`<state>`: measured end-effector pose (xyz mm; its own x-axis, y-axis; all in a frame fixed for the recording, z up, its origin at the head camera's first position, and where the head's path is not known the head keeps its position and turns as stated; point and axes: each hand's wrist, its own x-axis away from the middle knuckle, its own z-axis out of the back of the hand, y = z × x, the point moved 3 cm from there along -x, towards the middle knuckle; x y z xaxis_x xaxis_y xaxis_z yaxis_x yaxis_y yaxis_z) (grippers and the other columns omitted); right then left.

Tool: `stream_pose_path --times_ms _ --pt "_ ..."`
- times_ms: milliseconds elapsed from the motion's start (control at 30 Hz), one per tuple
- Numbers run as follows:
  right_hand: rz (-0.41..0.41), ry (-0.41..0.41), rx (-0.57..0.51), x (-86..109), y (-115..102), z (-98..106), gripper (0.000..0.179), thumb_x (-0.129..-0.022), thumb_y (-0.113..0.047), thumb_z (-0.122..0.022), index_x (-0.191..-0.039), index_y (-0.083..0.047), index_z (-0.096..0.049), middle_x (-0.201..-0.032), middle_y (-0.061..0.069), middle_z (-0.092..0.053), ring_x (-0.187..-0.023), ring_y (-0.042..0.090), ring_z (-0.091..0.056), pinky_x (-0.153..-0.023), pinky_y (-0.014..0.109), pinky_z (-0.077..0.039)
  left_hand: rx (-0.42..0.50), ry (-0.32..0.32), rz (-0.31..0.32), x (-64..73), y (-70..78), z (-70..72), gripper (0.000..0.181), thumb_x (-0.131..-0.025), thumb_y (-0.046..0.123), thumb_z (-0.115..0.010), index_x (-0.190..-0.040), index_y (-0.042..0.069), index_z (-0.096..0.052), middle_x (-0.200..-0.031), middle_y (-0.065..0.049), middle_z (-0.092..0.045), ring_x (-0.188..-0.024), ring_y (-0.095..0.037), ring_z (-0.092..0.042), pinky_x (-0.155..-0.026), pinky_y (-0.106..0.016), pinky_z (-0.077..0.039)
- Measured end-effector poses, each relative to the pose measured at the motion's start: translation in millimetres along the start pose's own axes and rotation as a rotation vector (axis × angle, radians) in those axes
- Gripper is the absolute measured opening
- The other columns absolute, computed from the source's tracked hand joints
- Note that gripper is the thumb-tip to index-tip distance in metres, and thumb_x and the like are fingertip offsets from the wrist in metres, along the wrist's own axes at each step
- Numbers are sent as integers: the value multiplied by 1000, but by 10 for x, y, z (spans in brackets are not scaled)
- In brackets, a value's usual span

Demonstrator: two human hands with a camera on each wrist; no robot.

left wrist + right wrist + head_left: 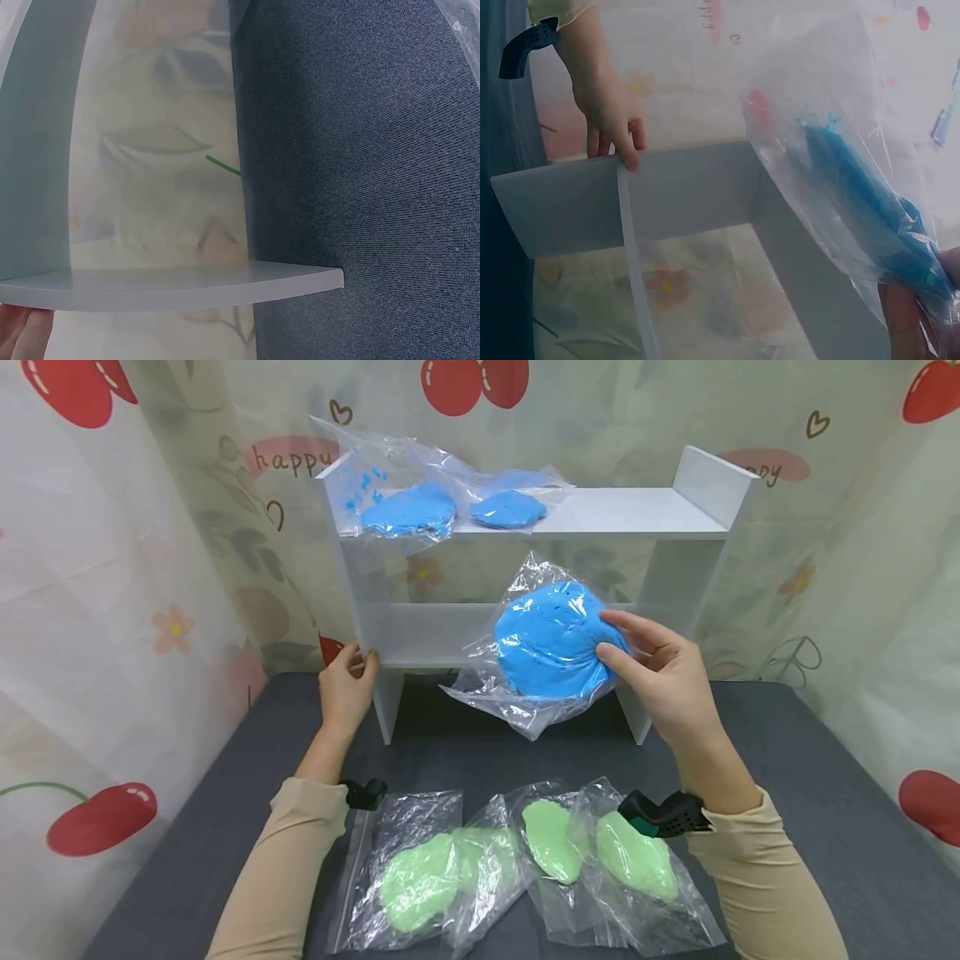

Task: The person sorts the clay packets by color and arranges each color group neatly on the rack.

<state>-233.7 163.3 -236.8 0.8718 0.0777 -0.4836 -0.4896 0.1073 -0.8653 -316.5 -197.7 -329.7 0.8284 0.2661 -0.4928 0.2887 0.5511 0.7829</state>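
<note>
My right hand [663, 672] pinches a clear plastic bag holding a flattened lump of blue clay [551, 639], raised in front of the white shelf rack [435, 635]. In the right wrist view the bagged blue clay [862, 195] is seen nearly edge-on. With thumb and fingers, my left hand [348, 685] grips the rack's left side panel near its lower shelf; the right wrist view also shows this left hand [611, 124] at the panel. Two more bags of blue clay [408, 510] lie on the top shelf, towards the left.
Several clear bags of light green clay [420, 881] lie on the dark grey table [180, 860] in front of me, partly overlapping. Patterned cloth [637, 410] hangs behind and at both sides. A thin looped cord [798, 660] is behind the table at the right.
</note>
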Motion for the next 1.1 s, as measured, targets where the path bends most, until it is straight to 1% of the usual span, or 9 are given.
stream_pose_path --times_ms 233,400,500,600,700,833,900,1100 --pt "11 46 -92 -19 -61 50 34 -87 -9 -64 -121 -12 -63 -112 -6 -63 -77 5 -64 -68 13 -53 5 6 -5 0 8 6 32 -94 22 -55 -120 5 -62 -111 -25 -66 -98 -36 -67 -78 -48 -55" --pt "44 65 -146 -50 -99 66 33 -87 -6 -64 -119 -11 -64 -112 -5 -65 -73 5 -63 -66 13 -53 4 -1 0 0 10 8 32 -94 23 -55 -120 5 -62 -111 -25 -65 -98 -36 -67 -79 -48 -55" --pt "46 80 -165 -65 -116 81 33 -86 -6 -64 -119 -11 -64 -112 -4 -64 -73 6 -63 -66 13 -53 2 -3 2 1 9 8 32 -94 23 -55 -120 5 -62 -112 -25 -65 -99 -36 -67 -79 -48 -55" --pt "25 106 -191 -75 -126 107 34 -86 -7 -64 -121 -11 -63 -109 0 -63 -73 6 -64 -66 13 -53 -3 -2 2 7 10 9 32 -94 23 -54 -120 6 -61 -112 -25 -65 -98 -36 -67 -79 -48 -55" --pt "16 131 -242 -93 -140 136 36 -86 -7 -64 -122 -10 -62 -105 3 -60 -74 7 -65 -67 14 -54 -8 1 3 6 7 5 33 -94 23 -55 -121 6 -61 -112 -25 -65 -97 -36 -67 -78 -48 -55" --pt "46 155 -324 -123 -171 178 36 -85 -5 -65 -121 -7 -62 -101 4 -58 -75 9 -64 -68 15 -54 -5 6 3 1 -5 -1 32 -94 23 -55 -120 6 -62 -111 -24 -66 -97 -35 -68 -77 -48 -56" --pt "56 168 -352 -134 -191 205 37 -84 -4 -65 -121 -6 -62 -99 5 -58 -73 10 -63 -66 14 -54 0 7 2 0 -8 -2 32 -94 23 -55 -120 6 -62 -111 -24 -66 -97 -35 -68 -77 -48 -56" --pt "38 221 -378 -165 -245 291 40 -81 -8 -70 -120 -7 -63 -99 6 -58 -72 11 -61 -63 13 -53 9 8 11 -1 -6 -7 32 -94 22 -55 -121 6 -61 -111 -24 -66 -98 -35 -67 -78 -48 -55"
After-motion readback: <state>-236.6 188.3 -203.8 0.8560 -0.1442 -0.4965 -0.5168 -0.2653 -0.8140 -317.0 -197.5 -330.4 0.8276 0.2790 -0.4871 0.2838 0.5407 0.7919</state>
